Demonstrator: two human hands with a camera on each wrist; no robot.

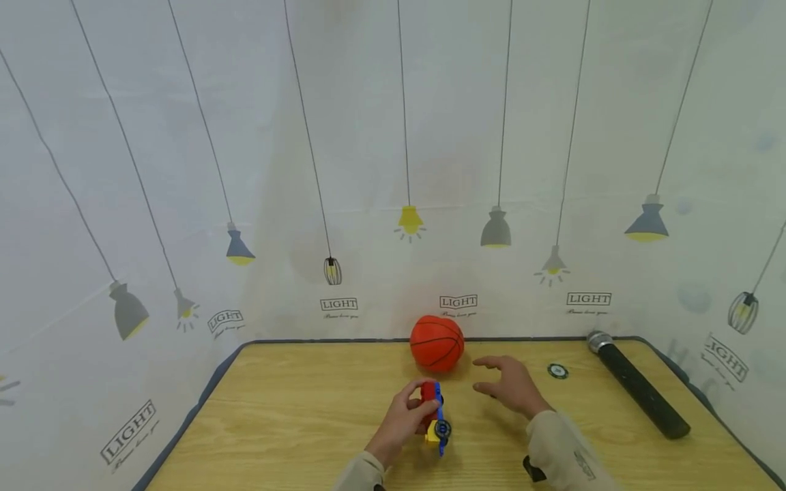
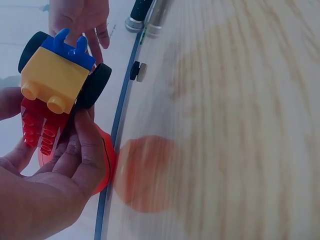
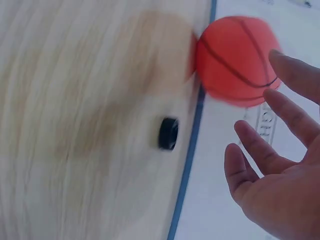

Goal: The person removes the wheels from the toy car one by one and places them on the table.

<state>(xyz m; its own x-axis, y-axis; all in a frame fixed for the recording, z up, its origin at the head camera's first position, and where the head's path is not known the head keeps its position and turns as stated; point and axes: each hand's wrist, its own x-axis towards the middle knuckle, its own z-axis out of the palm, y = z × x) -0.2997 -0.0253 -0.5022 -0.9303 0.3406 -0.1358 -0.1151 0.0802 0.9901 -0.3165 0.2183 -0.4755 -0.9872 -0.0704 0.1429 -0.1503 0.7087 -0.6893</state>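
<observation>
My left hand [image 1: 396,424] grips a toy block car [image 1: 432,402] above the table. In the left wrist view the car shows a yellow block [image 2: 52,77], a red studded part, a blue piece with two prongs, and black wheels [image 2: 95,86]. The left fingers [image 2: 90,145] curl round its red part. To the right of it, my right hand [image 1: 514,387] hovers with fingers spread and nothing held, as the right wrist view also shows. Beyond both hands, an orange-red basketball-patterned ball [image 1: 437,344] rests near the table's back edge.
A round black-and-white chip-like disc [image 1: 557,371] lies right of my right hand. Farther right, a black microphone [image 1: 641,389] with a silver head lies slanting. A dark object [image 1: 533,469] sits partly behind the right sleeve. White sheeting printed with lamps [image 1: 368,136] surrounds the wooden table [image 1: 276,402].
</observation>
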